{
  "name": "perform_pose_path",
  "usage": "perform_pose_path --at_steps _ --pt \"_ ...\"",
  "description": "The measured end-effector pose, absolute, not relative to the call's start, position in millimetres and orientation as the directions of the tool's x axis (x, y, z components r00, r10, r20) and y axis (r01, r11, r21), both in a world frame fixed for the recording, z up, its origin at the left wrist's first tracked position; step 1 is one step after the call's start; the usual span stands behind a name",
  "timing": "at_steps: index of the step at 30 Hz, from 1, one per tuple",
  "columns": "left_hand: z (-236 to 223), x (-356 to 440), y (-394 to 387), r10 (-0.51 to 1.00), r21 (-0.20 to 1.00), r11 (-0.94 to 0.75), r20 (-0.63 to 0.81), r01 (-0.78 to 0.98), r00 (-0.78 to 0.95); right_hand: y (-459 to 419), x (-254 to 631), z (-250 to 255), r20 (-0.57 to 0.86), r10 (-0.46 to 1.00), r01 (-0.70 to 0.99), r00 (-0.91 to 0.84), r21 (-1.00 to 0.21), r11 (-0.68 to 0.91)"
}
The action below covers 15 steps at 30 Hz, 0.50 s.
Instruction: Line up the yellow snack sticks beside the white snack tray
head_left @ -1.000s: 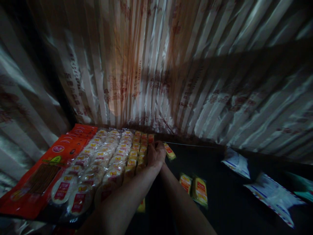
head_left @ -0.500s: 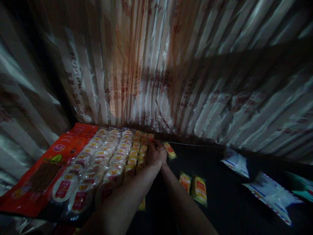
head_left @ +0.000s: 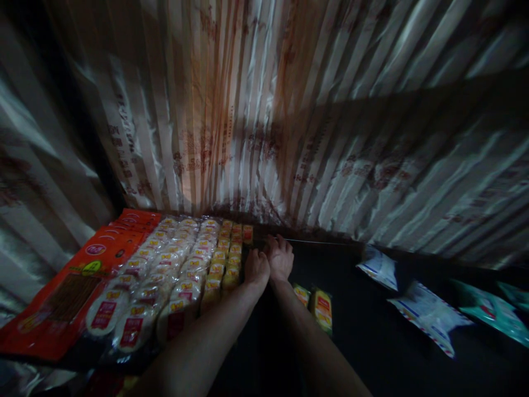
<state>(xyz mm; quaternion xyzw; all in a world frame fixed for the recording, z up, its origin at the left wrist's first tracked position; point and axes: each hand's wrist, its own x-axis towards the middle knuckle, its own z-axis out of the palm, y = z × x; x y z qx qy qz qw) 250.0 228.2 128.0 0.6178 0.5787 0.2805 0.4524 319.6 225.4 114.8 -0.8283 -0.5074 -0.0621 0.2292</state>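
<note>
My left hand (head_left: 257, 268) is beside the rightmost row of small yellow packaged cakes (head_left: 230, 275), its fingers curled inward. Against it, slightly farther right, is my right hand (head_left: 281, 258), bent over the dark shelf (head_left: 351, 353) with the fingers curled down. Whatever is beneath the fingers of either hand is hidden. A single yellow cake packet (head_left: 247, 234) stands at the far end of the row, just beyond my left hand. Two more loose packets lie near my right forearm: one yellow packet (head_left: 322, 310) in full view, another packet (head_left: 302, 294) partly covered by the arm.
Rows of round white wrapped cakes (head_left: 192, 270) and orange snack bags (head_left: 78, 286) fill the left side. White-and-blue bags (head_left: 430, 314) and green bags (head_left: 490, 309) lie at right. A pleated printed sheet (head_left: 264, 110) hangs behind, with a thin wire (head_left: 318, 241) at its foot.
My hands have come apart a little; the right has moved over the spot where a loose yellow packet lay, now out of sight. The view has turned slightly right.
</note>
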Motion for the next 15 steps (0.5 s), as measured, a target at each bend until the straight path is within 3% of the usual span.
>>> perform_pose_path --at_steps 3,8,15 --pt "127.5 245.5 222.4 0.961 0.888 0.135 -0.225 0.44 0.159 215.6 322.0 118.1 0.251 0.816 0.847 0.52 -0.279 -0.454" --pt "126.3 250.4 208.1 0.956 0.903 0.179 -0.254 0.391 0.15 199.2 315.4 124.2 0.144 0.888 0.888 0.437 -0.227 -0.401" --pt "120.3 244.3 182.0 0.956 0.93 0.175 -0.239 0.324 0.169 171.1 304.0 129.4 0.095 0.919 0.863 0.382 -0.393 -0.318"
